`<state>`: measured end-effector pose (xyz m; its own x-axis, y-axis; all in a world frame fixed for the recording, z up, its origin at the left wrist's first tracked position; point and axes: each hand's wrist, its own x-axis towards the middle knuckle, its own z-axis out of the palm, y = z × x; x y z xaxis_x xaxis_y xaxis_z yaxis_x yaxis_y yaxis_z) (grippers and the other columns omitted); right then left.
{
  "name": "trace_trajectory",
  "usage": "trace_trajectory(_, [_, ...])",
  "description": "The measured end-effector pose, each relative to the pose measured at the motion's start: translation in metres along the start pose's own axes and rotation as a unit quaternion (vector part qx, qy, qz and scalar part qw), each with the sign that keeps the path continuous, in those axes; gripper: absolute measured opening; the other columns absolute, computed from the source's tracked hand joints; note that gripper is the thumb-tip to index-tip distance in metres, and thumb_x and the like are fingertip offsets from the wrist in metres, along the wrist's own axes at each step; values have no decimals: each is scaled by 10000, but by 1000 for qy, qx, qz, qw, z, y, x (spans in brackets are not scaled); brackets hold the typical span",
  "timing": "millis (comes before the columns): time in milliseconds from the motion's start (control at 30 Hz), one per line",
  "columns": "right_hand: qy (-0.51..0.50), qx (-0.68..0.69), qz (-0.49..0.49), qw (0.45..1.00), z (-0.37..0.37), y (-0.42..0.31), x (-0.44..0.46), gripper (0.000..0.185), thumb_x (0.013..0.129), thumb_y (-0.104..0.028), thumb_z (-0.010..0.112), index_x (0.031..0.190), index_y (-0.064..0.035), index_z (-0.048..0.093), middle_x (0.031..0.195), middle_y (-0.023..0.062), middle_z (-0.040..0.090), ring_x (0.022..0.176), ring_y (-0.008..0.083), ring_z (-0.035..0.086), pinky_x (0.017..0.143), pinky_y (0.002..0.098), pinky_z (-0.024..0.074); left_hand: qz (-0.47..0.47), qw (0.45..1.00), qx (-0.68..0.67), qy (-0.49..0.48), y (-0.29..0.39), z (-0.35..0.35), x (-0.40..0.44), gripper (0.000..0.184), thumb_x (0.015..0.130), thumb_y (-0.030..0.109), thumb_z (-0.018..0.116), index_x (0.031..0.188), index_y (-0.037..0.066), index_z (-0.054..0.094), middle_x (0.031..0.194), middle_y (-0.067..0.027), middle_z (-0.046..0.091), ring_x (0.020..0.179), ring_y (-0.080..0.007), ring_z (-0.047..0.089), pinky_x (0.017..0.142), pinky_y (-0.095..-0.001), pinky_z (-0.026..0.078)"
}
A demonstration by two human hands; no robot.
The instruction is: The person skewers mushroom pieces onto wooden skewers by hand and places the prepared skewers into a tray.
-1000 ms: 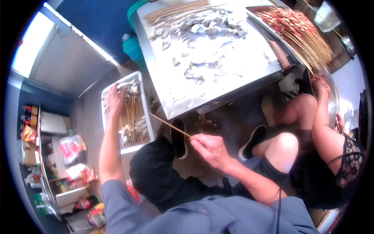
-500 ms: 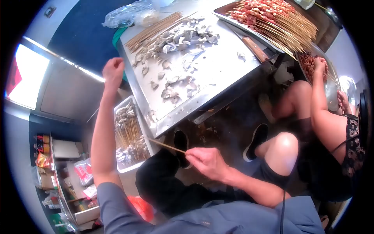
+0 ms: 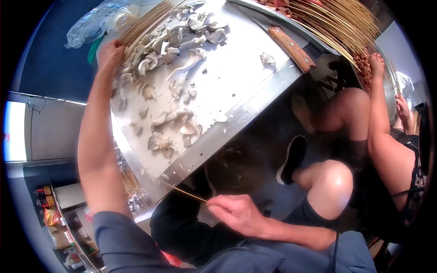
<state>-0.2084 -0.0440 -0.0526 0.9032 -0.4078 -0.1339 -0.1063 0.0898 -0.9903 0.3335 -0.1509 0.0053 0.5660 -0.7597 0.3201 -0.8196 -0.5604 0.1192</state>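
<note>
My right hand [image 3: 239, 214] pinches one end of a bamboo skewer [image 3: 184, 192], whose far tip points left past the near corner of the metal-edged table. No food shows on this skewer. At the table's left edge, my left hand [image 3: 111, 53] has its fingers curled at the near ends of a bundle of bamboo skewers [image 3: 148, 22]; what sits between those fingers is hidden. Torn grey oyster mushrooms [image 3: 170, 45] lie beside the bundle, and smaller scattered pieces [image 3: 161, 142] lie nearer to me on the white table top [image 3: 241, 59].
A wooden-handled knife [image 3: 291, 48] lies by a tray of meat skewers [image 3: 337, 27]. A clear plastic bag [image 3: 98, 20] sits at the back left. Below the table is a white tray of finished skewers [image 3: 132, 182]. At right, a co-worker's hand [image 3: 377, 66] is over meat pieces.
My left hand has moved onto the ends of the skewer bundle. My right hand keeps its skewer, low in front of me. The view has shifted closer to the table.
</note>
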Motion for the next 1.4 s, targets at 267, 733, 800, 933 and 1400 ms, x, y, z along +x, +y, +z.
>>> trace_trajectory(267, [-7, 26, 7, 1000, 3, -1, 0, 173, 935, -119, 611, 1019, 0, 705, 880, 133, 711, 772, 233, 689, 672, 291, 555, 83, 992, 75, 58, 9, -14, -5, 274, 879, 260, 524, 1015, 93, 693, 919, -191, 679, 863, -391, 639, 746, -433, 485])
trace_trajectory(733, [58, -135, -165, 975, 10, -3, -25, 160, 915, -118, 615, 972, 12, 688, 865, 161, 695, 747, 284, 682, 658, 341, 545, -142, 819, -553, 63, 104, -136, -144, 246, 988, 281, 561, 822, 104, 524, 635, 39, 471, 461, -46, 363, 406, -236, 279])
trace_trajectory(800, [91, -119, -185, 971, 5, -6, -23, 157, 917, -105, 618, 981, 19, 690, 848, 153, 695, 739, 249, 679, 640, 319, 535, -146, 779, -607, 57, 133, -153, -186, 312, 994, 331, 568, 774, 137, 462, 594, 51, 418, 428, -53, 309, 380, -233, 237])
trace_trajectory(933, [124, -20, -148, 981, -6, -19, -24, 191, 945, -145, 579, 947, 17, 680, 754, 107, 669, 691, 165, 648, 610, 286, 494, -80, 661, -746, -1, 176, -156, -283, 437, 1018, 417, 497, 707, 142, 361, 566, 45, 280, 448, -65, 238, 412, -273, 181])
trace_trajectory(1400, [107, 43, -117, 987, 13, 0, -27, 247, 959, -198, 592, 834, 7, 653, 638, 56, 616, 598, 87, 556, 548, 275, 427, -163, 732, -658, -69, 252, -98, -407, 303, 1003, 296, 569, 929, 12, 647, 606, 76, 405, 497, -23, 312, 456, -192, 234])
